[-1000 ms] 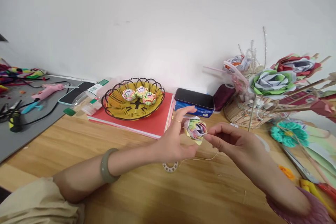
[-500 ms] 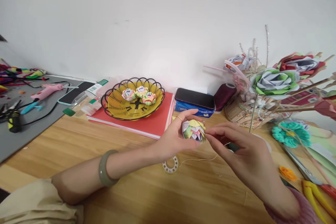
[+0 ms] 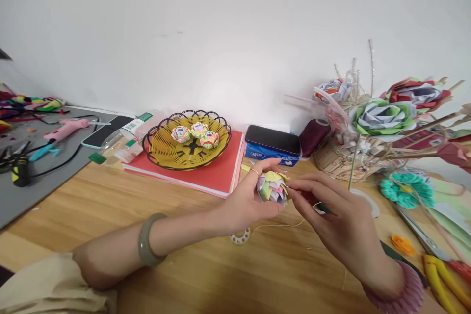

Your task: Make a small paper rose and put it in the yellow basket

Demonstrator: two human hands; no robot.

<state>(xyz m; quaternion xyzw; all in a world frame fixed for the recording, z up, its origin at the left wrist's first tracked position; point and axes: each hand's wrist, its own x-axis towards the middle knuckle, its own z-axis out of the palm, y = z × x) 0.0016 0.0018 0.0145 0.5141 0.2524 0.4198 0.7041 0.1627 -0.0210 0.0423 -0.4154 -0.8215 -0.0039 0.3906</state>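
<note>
"Where is the flower (image 3: pixel 272 187) sitting?"

"It's hanging over the table (image 3: pixel 206 274), near the middle, on the near side of the blue pack (image 3: pixel 270 153). The left hand (image 3: pixel 239 206) is grasping it, thumb on the near side, forefinger curling over the far side."

"And the right hand (image 3: pixel 336 211)?"

"Its thumb and forefinger are pinching together at the flower's right edge. They're hiding whatever is lying between them, so I cannot tell petal from thread there."

"What's worrying you?"

"Squeezing, first. The folds are looking thin to me; too firm a left grip could be crushing them, and a sharp tug on the right could be tearing an edge."

"And the thread (image 3: pixel 279 226)?"

"It's trailing slackly from the ring (image 3: pixel 240 240) toward the right hand. A sudden pull could be dragging the ring along, and since that hand is covering part of the line, a snag could be going unnoticed."

"Anything else?"

"The scissors (image 3: pixel 429 242) are lying right of the right wrist; a wide sweep could be knocking them. The basket (image 3: pixel 165 149) is resting far left, so I'm worrying less about it."
</note>
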